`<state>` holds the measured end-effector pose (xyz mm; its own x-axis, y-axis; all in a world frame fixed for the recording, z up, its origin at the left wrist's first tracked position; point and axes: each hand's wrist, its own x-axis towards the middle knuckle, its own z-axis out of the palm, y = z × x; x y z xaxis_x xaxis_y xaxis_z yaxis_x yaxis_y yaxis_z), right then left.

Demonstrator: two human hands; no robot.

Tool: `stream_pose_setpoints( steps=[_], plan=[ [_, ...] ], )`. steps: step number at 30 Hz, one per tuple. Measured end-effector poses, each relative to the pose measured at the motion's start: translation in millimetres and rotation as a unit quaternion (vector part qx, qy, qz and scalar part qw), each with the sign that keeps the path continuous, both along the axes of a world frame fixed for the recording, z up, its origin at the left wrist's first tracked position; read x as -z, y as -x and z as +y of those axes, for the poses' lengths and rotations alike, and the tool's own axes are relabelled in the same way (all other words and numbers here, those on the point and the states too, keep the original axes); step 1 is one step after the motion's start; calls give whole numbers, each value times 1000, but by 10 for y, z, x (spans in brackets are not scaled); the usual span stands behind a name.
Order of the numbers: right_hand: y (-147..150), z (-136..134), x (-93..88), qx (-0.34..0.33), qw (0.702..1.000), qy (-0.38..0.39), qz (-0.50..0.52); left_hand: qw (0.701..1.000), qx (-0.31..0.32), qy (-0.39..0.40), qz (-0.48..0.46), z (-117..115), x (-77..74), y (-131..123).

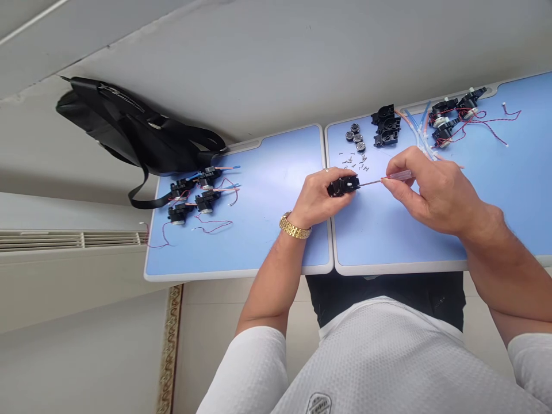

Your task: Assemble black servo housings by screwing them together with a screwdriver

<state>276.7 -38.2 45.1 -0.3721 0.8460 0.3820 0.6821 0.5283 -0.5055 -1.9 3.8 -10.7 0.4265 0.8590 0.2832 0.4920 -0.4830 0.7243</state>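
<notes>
My left hand (321, 195) is closed around a small black plastic housing (344, 186) with a white peg on it, held over the seam between two blue tables. In my right hand (431, 187) is a screwdriver (399, 176) with a clear pinkish handle. Its thin metal shaft points left, and the tip meets the right end of the housing. Just beyond the housing lie several loose screws (356, 163). Behind them sit several round metal-and-black parts (356, 138). Several open black housings (387, 126) stand in a stack at the far edge.
Assembled black units with red wires (448, 121) and clear and blue tubes (416, 129) lie at the back right. More wired units (194, 195) rest on the left table (267, 230). A black bag (129, 129) leans on the wall, its strap hanging over that table.
</notes>
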Motion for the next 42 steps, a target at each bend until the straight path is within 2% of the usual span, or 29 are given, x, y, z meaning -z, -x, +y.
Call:
stream_pose_setpoints(
  steps=[5, 9, 16, 25, 34, 42],
  plan=[
    [-67, 34, 34, 32, 998, -30, -52, 1000, 8, -2, 2, -4, -4, -17],
    [-103, 61, 34, 43, 996, -24, -72, 1000, 2, 0, 4, 0, -7, -9],
    [-20, 5, -7, 2, 1000, 8, -3, 1000, 0, -14, -3, -4, -4, -2],
    [-96, 60, 52, 39, 992, -43, -111, 1000, -4, 2, 13, 17, 11, 15],
    [-23, -1, -1, -5, 998, -10, -55, 1000, -18, 2, 9, 26, 12, 36],
    [-114, 56, 26, 4, 992, -19, -121, 1000, 6, 11, 10, 11, -1, 9]
  ],
)
